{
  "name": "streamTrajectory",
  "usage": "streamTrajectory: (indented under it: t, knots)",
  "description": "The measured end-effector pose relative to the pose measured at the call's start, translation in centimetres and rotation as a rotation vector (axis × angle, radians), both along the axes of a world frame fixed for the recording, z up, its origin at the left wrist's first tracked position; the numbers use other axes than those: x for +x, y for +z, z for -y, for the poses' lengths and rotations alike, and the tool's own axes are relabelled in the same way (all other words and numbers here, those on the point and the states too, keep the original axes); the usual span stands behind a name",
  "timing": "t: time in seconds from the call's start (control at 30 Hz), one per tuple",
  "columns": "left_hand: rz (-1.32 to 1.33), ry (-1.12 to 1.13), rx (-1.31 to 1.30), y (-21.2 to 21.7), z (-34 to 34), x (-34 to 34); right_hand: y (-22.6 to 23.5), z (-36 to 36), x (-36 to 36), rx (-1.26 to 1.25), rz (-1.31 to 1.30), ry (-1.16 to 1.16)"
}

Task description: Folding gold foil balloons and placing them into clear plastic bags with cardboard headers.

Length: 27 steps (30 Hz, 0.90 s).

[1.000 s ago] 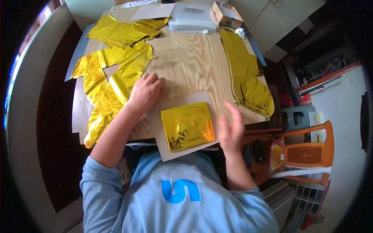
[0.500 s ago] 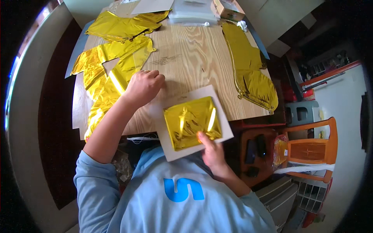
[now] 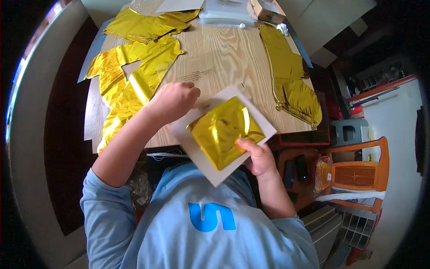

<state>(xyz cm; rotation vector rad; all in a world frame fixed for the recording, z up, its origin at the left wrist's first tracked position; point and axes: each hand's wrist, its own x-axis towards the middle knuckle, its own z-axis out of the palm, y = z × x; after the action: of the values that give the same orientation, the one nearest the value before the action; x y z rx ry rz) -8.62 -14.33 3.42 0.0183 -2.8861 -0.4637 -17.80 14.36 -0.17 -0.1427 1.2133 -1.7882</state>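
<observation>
My right hand grips a white card at its right side. The thumb presses a folded gold foil balloon flat against the card's face, and the fingers are hidden beneath. Card and foil are held at a slant over the table's front edge. My left hand is closed just above the tabletop, up and left of the card. Whatever its fingers hold, if anything, is hidden. Beside that arm lies a flat gold foil balloon with angular arms, partly covered by the forearm.
Another gold foil balloon lies at the far left of the wooden table, and one more along the right edge. A stack of clear plastic bags and a small box stand at the back. A wooden chair is at right.
The card with the folded foil has turned, its top swinging leftward, and my right hand has shifted right. My left hand has moved slightly right and down, still closed.
</observation>
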Motion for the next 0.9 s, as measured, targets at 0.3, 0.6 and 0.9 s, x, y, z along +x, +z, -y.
streamTrajectory:
  t: [0.3,0.6,0.9]
  knots:
    - [0.112,-0.037,0.035,1.4,-0.8,-0.5,0.2,1.0,3.3,0.081,-0.504,-0.155]
    - [-0.161,0.015,-0.179,2.9,-3.9,2.0,-0.6,2.4,5.3,-0.035,-0.408,-0.197]
    - [-0.258,0.099,-0.431,3.0,-5.4,5.3,-1.5,2.3,7.3,-0.056,-0.384,-0.143]
